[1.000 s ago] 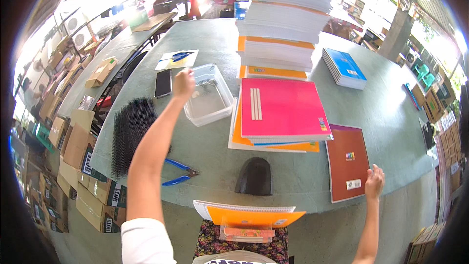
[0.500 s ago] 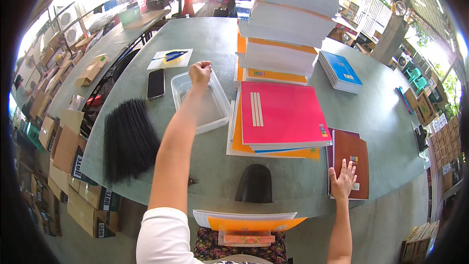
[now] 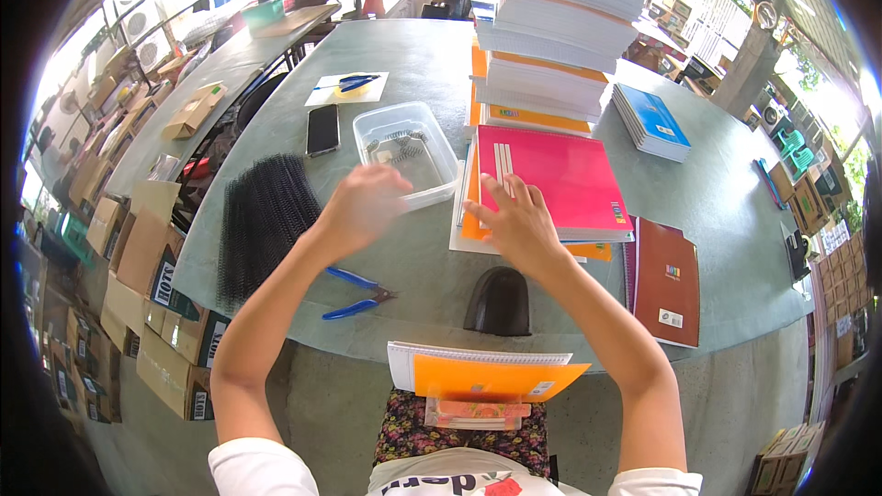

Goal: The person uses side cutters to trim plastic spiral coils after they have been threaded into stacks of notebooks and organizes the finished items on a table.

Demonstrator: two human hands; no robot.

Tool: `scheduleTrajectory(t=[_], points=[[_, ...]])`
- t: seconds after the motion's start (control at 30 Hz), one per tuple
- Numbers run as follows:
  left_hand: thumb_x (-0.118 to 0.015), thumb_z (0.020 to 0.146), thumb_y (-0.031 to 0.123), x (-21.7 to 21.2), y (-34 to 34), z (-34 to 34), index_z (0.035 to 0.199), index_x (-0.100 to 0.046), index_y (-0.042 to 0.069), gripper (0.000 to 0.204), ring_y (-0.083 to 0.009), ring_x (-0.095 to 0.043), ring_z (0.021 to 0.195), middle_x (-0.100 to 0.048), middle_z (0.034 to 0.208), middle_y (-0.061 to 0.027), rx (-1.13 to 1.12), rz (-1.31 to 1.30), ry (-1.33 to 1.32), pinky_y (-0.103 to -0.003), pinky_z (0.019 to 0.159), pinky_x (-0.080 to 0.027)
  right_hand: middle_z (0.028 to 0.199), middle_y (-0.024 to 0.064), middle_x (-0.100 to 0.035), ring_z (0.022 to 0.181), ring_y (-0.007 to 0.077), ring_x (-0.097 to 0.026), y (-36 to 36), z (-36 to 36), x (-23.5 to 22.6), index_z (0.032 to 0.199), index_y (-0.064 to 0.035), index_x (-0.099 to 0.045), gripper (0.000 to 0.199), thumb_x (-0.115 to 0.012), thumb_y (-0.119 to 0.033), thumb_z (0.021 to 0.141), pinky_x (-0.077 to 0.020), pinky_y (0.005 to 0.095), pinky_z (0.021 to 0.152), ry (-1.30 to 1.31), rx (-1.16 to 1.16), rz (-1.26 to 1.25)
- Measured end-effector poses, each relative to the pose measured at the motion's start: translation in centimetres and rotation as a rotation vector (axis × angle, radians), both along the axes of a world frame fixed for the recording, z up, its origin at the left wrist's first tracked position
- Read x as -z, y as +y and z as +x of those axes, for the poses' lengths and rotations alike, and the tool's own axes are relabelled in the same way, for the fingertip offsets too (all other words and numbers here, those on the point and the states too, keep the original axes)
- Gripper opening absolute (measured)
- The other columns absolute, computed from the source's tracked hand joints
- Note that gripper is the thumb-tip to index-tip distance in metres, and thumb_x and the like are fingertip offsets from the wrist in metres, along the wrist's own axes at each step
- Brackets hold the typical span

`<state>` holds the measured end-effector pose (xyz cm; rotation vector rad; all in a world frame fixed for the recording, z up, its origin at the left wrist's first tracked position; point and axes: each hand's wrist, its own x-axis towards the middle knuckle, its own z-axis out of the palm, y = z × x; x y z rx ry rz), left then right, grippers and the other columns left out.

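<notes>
right hand (image 3: 525, 225), off brown notebook (image 3: 668, 289) since earlier, now at near-left corner of pink notebook (image 3: 574, 174), fingers spread wide. left hand (image 3: 363, 207) drawn back from over clear box (image 3: 441, 191), now left of pink notebook, blurred, fingers curled; cannot tell if holding anything. brown notebook right of pink notebook.

Room lies between blue pliers (image 3: 378, 293) and black block (image 3: 501, 301); behind the pink notebook (image 3: 583, 179), a tall notebook stack (image 3: 556, 46) bars passage
</notes>
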<state>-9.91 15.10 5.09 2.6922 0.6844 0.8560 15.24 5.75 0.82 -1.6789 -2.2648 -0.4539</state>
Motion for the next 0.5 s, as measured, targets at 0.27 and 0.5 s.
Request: scheduleTrajectory(t=[0.27,0.5], points=[[-0.069,0.074,0.001,1.7,-10.5,-9.7,0.091,-0.065,0.002,0.018,-0.0263,-0.062,0.09,-0.064,0.098,-0.0138,-0.086,-0.231,-0.041,-0.033,0.079,-0.049,0.116,0.006,-0.06,0.1,0.0274,-0.06,3.2,1.5,-3.9,0.111,-0.0158,-0.062,0.045,-0.075,-0.014,0.068,-0.0469,0.0383,0.09,0.212,-0.1,-0.499],[-0.067,0.078,0.001,3.4,-13.2,-13.0,0.09,-0.066,0.001,0.012,-0.0189,-0.063,0.078,-0.065,0.089,-0.0105,-0.281,-0.489,-0.206,-0.029,0.072,-0.05,0.105,0.0057,-0.062,0.096,0.0275,-0.06,3.2,1.2,-3.8,0.108,-0.0166,-0.063,0.043,-0.074,-0.007,0.067,-0.0482,0.0386,0.086,0.124,-0.085,-0.473]])
